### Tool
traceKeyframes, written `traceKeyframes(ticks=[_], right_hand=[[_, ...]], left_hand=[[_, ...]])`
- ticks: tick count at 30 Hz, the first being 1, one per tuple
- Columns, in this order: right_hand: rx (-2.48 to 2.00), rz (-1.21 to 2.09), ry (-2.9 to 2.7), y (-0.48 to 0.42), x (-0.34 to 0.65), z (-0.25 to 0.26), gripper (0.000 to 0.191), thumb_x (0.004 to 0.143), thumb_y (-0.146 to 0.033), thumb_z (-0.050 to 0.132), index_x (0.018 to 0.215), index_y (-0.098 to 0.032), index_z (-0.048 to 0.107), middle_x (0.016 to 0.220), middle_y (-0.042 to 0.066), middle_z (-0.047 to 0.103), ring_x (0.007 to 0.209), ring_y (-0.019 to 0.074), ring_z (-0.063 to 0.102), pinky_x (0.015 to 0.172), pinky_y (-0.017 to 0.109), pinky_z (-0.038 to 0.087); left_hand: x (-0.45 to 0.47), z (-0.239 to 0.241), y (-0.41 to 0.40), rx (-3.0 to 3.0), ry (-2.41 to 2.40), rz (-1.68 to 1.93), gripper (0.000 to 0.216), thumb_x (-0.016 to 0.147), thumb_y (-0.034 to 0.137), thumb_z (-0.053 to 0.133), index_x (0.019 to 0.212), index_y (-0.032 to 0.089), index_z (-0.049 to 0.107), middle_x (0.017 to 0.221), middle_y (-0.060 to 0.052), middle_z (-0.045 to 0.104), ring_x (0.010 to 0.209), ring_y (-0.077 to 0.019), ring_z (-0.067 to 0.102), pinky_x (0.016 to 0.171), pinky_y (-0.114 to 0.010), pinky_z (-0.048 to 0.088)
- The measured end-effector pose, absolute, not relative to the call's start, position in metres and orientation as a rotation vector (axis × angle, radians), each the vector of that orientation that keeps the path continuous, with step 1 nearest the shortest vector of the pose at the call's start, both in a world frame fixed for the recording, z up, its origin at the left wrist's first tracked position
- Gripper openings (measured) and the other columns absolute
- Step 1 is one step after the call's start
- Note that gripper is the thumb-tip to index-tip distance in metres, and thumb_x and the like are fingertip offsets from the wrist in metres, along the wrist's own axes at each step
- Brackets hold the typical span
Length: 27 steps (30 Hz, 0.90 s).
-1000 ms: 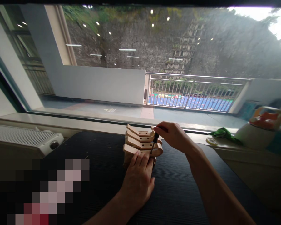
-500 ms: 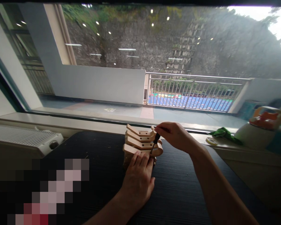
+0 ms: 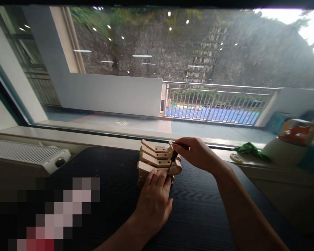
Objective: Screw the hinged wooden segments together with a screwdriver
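So the spot is a dark wood-grain table (image 3: 199, 209) pushed up by a big window, with a pale window sill (image 3: 94, 138) running behind it.

Right hand (image 3: 192, 150) first: the fingertips are pinching the top of a screwdriver (image 3: 174, 156) by its black handle. The shaft leans a bit and points down, with its tip at the nearest of four curved wooden pieces (image 3: 147, 167), close to the left hand's fingertips. Left hand (image 3: 155, 198) lies palm down at the near side of that same piece, fingers close together and the thumb out to the side (can't tell if the fingers curl under anything, the angle hides it).

The wooden pieces sit one behind another on a rough, bark-looking base (image 3: 141, 179), near the far edge of the table. Each has a raised end on the left, and the nearest one curls round on the right. Dark dots show on the three further back.

Further out, there's a white radiator (image 3: 23, 157) on the left. Over on the right, the sill holds a small round thing (image 3: 236, 158), a crumpled green cloth (image 3: 251, 150) and a white rounded container (image 3: 279, 153) with an orange top. Outside, a metal railing (image 3: 211, 103) fronts some blue ground.
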State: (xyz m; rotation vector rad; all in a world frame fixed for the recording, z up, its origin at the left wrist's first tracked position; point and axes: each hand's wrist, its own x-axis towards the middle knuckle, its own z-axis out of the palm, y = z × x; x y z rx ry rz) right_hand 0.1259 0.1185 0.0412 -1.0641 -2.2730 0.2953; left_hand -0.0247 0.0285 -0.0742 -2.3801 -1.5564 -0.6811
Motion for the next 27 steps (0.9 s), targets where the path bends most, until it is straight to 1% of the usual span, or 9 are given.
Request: traceKeyframes(ticks=[2, 5, 10, 16, 18, 23, 27], right_hand=[[-1.027, 0.376, -2.276, 0.119, 0.127, 0.041, 0.026, 0.085, -0.033, 0.048, 0.083, -0.019, 0.069, 0.071, 0.001, 0.067, 0.062, 0.0125, 0.053, 0.055, 0.023, 0.036], [-1.024, 0.417, -2.259, 0.122, 0.127, 0.038, 0.026, 0.085, -0.034, 0.048, 0.082, -0.018, 0.068, 0.068, 0.001, 0.065, 0.06, 0.0121, 0.052, 0.053, 0.023, 0.035], [-1.089, 0.312, -2.222, 0.128, 0.127, 0.035, 0.033, 0.085, -0.041, 0.048, 0.076, -0.016, 0.067, 0.057, -0.001, 0.057, 0.053, 0.0104, 0.043, 0.051, 0.024, 0.031], [-1.145, 0.22, -2.176, 0.126, 0.122, 0.036, 0.034, 0.086, -0.041, 0.046, 0.073, -0.016, 0.065, 0.054, -0.001, 0.053, 0.051, 0.0104, 0.041, 0.051, 0.024, 0.03], [-1.149, 0.191, -2.185, 0.123, 0.121, 0.036, 0.033, 0.086, -0.04, 0.045, 0.073, -0.017, 0.065, 0.055, -0.001, 0.054, 0.051, 0.0104, 0.041, 0.051, 0.024, 0.029], [-1.107, 0.252, -2.235, 0.121, 0.126, 0.038, 0.022, 0.083, -0.035, 0.05, 0.089, -0.022, 0.068, 0.063, -0.002, 0.061, 0.055, 0.0109, 0.048, 0.052, 0.022, 0.033], [-1.045, 0.329, -2.264, 0.122, 0.127, 0.037, 0.022, 0.084, -0.032, 0.049, 0.087, -0.02, 0.068, 0.07, 0.0, 0.065, 0.06, 0.0122, 0.053, 0.055, 0.023, 0.036]], left_hand=[[-0.025, -0.074, 0.028, -2.377, -1.552, -0.686, 0.052, 0.079, 0.033, 0.056, 0.128, 0.017, 0.048, 0.129, -0.01, 0.05, 0.123, -0.0273, 0.042, 0.111, -0.046, 0.029], [-0.025, -0.073, 0.028, -2.375, -1.553, -0.68, 0.051, 0.079, 0.033, 0.056, 0.127, 0.017, 0.048, 0.129, -0.009, 0.05, 0.123, -0.0277, 0.043, 0.111, -0.046, 0.029], [-0.025, -0.072, 0.029, -2.376, -1.562, -0.667, 0.052, 0.079, 0.033, 0.056, 0.127, 0.015, 0.048, 0.13, -0.01, 0.049, 0.123, -0.0275, 0.043, 0.111, -0.046, 0.028], [-0.024, -0.074, 0.029, -2.384, -1.568, -0.672, 0.054, 0.078, 0.033, 0.057, 0.128, 0.015, 0.047, 0.13, -0.01, 0.049, 0.124, -0.0272, 0.042, 0.112, -0.045, 0.027], [-0.025, -0.074, 0.029, -2.38, -1.574, -0.676, 0.054, 0.078, 0.033, 0.057, 0.128, 0.015, 0.048, 0.13, -0.01, 0.049, 0.124, -0.0272, 0.041, 0.112, -0.045, 0.027], [-0.025, -0.074, 0.029, -2.382, -1.563, -0.675, 0.053, 0.079, 0.034, 0.057, 0.128, 0.016, 0.048, 0.131, -0.01, 0.049, 0.124, -0.0274, 0.042, 0.111, -0.046, 0.028], [-0.025, -0.074, 0.028, -2.38, -1.559, -0.681, 0.052, 0.079, 0.033, 0.056, 0.127, 0.017, 0.048, 0.13, -0.01, 0.049, 0.123, -0.0275, 0.043, 0.111, -0.046, 0.028]])
